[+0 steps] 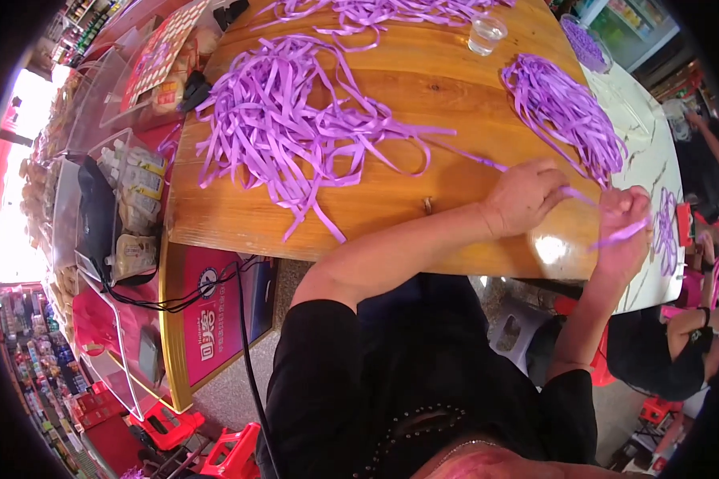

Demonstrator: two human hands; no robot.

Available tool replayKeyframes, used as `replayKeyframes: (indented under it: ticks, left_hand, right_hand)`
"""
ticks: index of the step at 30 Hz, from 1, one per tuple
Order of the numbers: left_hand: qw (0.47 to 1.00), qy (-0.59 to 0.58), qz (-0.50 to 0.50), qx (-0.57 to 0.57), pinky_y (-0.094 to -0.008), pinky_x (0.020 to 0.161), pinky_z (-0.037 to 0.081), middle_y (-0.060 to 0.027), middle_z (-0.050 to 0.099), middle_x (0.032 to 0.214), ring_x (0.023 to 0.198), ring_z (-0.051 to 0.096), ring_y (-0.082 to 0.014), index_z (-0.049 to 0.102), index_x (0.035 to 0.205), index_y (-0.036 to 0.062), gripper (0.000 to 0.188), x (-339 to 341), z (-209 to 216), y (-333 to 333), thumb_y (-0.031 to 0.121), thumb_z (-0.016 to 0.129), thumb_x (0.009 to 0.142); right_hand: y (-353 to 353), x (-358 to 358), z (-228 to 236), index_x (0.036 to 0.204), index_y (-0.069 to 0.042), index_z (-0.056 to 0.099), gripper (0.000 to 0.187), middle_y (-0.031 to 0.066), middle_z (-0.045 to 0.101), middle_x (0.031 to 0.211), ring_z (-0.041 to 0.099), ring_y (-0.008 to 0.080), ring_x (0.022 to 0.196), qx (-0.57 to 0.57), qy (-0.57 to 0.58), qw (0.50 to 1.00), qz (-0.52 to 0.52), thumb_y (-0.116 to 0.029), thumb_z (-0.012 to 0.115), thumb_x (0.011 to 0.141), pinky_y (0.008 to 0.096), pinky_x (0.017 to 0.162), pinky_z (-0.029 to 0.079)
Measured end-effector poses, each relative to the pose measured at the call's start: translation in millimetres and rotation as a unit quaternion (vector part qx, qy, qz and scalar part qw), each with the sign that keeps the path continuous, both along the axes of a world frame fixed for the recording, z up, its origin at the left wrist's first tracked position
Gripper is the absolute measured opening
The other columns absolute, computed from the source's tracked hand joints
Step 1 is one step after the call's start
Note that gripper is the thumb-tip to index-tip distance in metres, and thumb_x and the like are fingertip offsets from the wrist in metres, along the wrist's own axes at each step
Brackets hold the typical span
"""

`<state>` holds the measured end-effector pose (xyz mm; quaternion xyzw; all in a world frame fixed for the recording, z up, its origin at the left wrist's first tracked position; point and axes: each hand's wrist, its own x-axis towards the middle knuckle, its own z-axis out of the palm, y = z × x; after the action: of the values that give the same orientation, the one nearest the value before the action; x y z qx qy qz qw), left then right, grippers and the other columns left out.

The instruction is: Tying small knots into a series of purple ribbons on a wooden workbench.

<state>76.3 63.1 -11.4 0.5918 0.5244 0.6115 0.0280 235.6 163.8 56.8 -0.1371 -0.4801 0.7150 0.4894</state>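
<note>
A strip of purple ribbon runs between my two hands above the front right part of the wooden table. My left hand is closed on it in a pinch, and another length trails from there back toward a loose heap of purple ribbons. Farther right, my right hand is closed with its fingers curled, and a ribbon end hangs across its palm. Just behind that hand lies a gathered bundle of purple ribbons.
A clear plastic cup stands on the wooden table, near more ribbons at the far edge. A white marble-patterned table adjoins on the right. Racks with packets and a black cable are at left. Other people sit at right.
</note>
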Motion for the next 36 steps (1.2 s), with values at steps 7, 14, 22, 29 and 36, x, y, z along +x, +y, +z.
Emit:
replayKeyframes:
  ticks: [7, 14, 22, 29, 36]
  left_hand:
    - [0.994, 0.011, 0.003, 0.105, -0.0356, 0.053, 0.041, -0.0088, 0.05, 0.068, 0.062, 0.052, -0.0261, 0.062, 0.076, 0.0059, 0.013, -6.5, 23.4, -11.2, 0.018, 0.067, 0.077]
    - [0.986, 0.142, 0.092, -0.003, -0.0384, 0.057, 0.044, -0.0082, 0.052, 0.069, 0.067, 0.055, -0.026, 0.063, 0.073, 0.0076, 0.012, -17.4, 11.2, 0.3, 0.018, 0.064, 0.077]
    - [0.995, -0.035, 0.089, -0.006, -0.0344, 0.062, 0.046, -0.0122, 0.058, 0.081, 0.074, 0.058, -0.0281, 0.063, 0.081, 0.002, 0.005, -30.2, 6.3, 8.3, 0.004, 0.059, 0.079]
    - [0.994, 0.028, 0.104, 0.031, -0.0321, 0.063, 0.046, -0.012, 0.059, 0.082, 0.073, 0.059, -0.0273, 0.061, 0.088, 0.0011, 0.009, -26.4, 6.1, 12.3, 0.002, 0.059, 0.08]
    - [0.995, 0.001, 0.095, 0.025, -0.0326, 0.064, 0.047, -0.0124, 0.059, 0.082, 0.074, 0.059, -0.028, 0.061, 0.089, 0.0019, 0.009, -31.1, 5.1, 8.4, 0.003, 0.06, 0.08]
  right_hand:
    - [35.5, 52.2, 27.8, 0.106, 0.006, 0.052, 0.023, 0.011, 0.053, 0.096, 0.05, 0.0213, 0.091, 0.021, 0.069, 0.997, 0.014, -0.012, 0.053, 0.091, 0.0359, 0.086, 0.041]
    - [37.1, 50.6, 27.3, 0.105, -0.001, 0.052, 0.017, 0.0071, 0.054, 0.096, 0.051, 0.0177, 0.088, 0.032, 0.083, 0.994, 0.057, -0.011, 0.051, 0.092, 0.0314, 0.081, 0.04]
    - [-1.1, -30.2, 9.9, 0.103, 0.003, 0.059, 0.019, 0.009, 0.061, 0.097, 0.057, 0.0141, 0.086, 0.105, -0.049, 0.989, -0.094, -0.007, 0.057, 0.088, 0.0268, 0.074, 0.046]
    - [-24.4, -53.7, -1.7, 0.116, -0.007, 0.057, 0.036, 0.0092, 0.057, 0.111, 0.054, 0.0267, 0.098, 0.627, -0.329, 0.676, -0.202, -0.005, 0.061, 0.08, 0.0347, 0.083, 0.043]
    - [-19.6, -31.2, -51.7, 0.111, -0.006, 0.057, 0.038, 0.0114, 0.052, 0.118, 0.048, 0.0307, 0.106, 0.619, -0.499, 0.57, -0.205, -0.014, 0.065, 0.075, 0.042, 0.083, 0.04]
